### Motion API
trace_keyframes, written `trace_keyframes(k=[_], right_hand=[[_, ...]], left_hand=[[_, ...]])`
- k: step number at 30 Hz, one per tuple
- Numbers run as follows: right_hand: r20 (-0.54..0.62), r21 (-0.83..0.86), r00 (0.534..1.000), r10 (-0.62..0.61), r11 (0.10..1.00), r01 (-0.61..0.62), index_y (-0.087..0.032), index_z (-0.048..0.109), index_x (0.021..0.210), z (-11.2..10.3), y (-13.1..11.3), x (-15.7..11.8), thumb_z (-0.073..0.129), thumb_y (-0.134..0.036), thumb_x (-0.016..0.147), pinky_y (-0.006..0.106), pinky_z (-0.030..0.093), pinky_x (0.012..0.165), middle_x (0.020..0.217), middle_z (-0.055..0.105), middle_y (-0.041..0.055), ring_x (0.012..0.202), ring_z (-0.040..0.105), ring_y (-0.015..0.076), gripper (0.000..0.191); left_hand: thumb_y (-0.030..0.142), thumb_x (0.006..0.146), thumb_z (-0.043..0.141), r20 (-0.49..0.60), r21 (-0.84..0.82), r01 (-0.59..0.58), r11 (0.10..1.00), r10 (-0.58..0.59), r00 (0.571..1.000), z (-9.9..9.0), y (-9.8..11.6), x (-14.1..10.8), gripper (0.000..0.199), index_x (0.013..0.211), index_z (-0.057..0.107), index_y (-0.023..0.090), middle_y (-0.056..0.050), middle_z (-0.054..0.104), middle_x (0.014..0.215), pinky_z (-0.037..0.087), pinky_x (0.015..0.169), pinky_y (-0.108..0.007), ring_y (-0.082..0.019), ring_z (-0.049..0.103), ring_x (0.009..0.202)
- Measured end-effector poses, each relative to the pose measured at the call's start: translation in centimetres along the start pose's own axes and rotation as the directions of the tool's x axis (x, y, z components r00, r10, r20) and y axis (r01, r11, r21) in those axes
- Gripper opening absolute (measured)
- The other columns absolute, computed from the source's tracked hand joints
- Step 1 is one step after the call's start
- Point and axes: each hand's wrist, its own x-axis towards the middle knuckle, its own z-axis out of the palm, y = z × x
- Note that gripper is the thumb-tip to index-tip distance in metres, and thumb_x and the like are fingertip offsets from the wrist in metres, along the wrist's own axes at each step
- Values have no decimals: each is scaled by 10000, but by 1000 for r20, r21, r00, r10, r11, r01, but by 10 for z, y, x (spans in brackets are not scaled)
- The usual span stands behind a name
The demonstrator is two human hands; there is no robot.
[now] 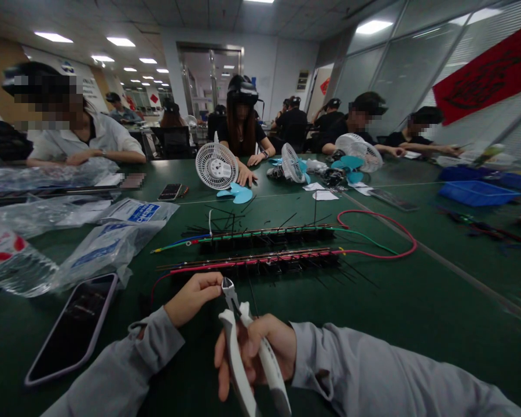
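— Starting with the head view: where are the hands?

— Lower centre of the frame. The right hand point(264, 347) has its grip wrapped around the pale handles of the side cutters point(238, 362), which point up the frame with the handles spread. The left hand point(195, 298) is just left of their tip, thumb and fingers pinched together; whether that grip has hold of anything small, I can't tell.

— And the wiring?

— Across the middle of the frame, on the green table point(429, 313): the red-wire bundle point(243, 262) just above the cutters' tip, the green-wire bundle point(269, 234) beyond it. Thin black tails point(289, 219) stick out around them.

— How would they handle?

— I'd judge the cutters rigid and fairly heavy, safest held by the handles, clear of the blades. The bundles look light, long and a bit springy; their thin coppery rods might bend, so support them along the middle. The tails seem stiff and slippery, better pinched firmly.
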Motion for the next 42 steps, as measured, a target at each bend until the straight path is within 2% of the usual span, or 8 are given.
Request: trace_keyframes(k=[4, 10, 20, 26, 28, 30, 35, 42], right_hand=[[-34, 1, 999, -12, 1000, 12, -31, 561, 953, 0, 1, 1, 434, -215, 520, 214, 384, 503, 806, 658, 147, 604, 597, 141, 488], [-86, 35, 993, -79, 996, 83, -86, 557, 779, -3, 7, 1, 404, -337, 617, 260, 385, 558, 613, 604, 110, 576, 584, 172, 335], [-111, 3, 993, -46, 999, 47, -102, 544, 732, 2, 5, -3, 355, -407, 677, 265, 306, 540, 573, 575, 107, 450, 360, 103, 363], [-138, 17, 989, -61, 998, 63, -84, 529, 754, 1, 6, 1, 353, -378, 672, 214, 148, 433, 599, 598, 130, 408, 251, 62, 352], [-131, 13, 991, -32, 999, 34, -74, 531, 776, 0, 5, 2, 375, -338, 634, 210, 151, 421, 650, 619, 147, 408, 274, 62, 338], [-124, -5, 992, -7, 1000, 7, -56, 543, 830, -1, 5, 3, 385, -287, 597, 211, 206, 428, 727, 641, 161, 426, 345, 73, 365], [-88, -10, 996, 20, 1000, -21, -21, 538, 989, -2, 6, 2, 374, -230, 587, 228, 343, 540, 896, 647, 180, 502, 453, 82, 481], [-27, -8, 999, 28, 1000, -28, 1, 527, 1065, -3, 6, 1, 395, -224, 587, 246, 397, 611, 913, 647, 178, 659, 596, 145, 545]], left_hand=[[298, 778, 574, 7, 30, 3, 1000, -3, 1000, 2, 8, -1, 182, 700, 588, 134, -1, 564, 653, 370, 637, -253, -139, 476, 635], [280, 783, 569, 11, 33, -3, 999, 2, 1000, -2, 1, -1, 168, 742, 622, 125, -12, 588, 691, 381, 656, -257, -146, 495, 664], [265, 774, 570, 28, 1, -5, 1000, 5, 1000, -3, 1, -1, 147, 751, 616, 128, -17, 607, 716, 404, 684, -268, -163, 529, 706], [276, 760, 567, -11, 15, -4, 1000, 4, 1000, -1, 4, -2, 150, 721, 591, 133, -10, 573, 681, 376, 654, -263, -155, 497, 669], [283, 758, 564, -29, 21, -2, 1000, 3, 1000, -1, 4, -2, 155, 713, 573, 136, 0, 545, 660, 362, 636, -259, -148, 475, 650], [294, 757, 565, -37, 20, 2, 1000, -1, 999, -1, 3, -2, 163, 702, 552, 141, 10, 517, 645, 349, 625, -255, -140, 455, 634], [319, 762, 571, -52, -8, 6, 1000, -6, 999, 0, -2, -1, 195, 680, 526, 148, 17, 500, 639, 327, 606, -247, -127, 427, 612], [300, 789, 559, -98, -63, 7, 998, -13, 995, -4, -11, 0, 180, 710, 566, 139, 31, 446, 610, 261, 544, -234, -101, 340, 555]])
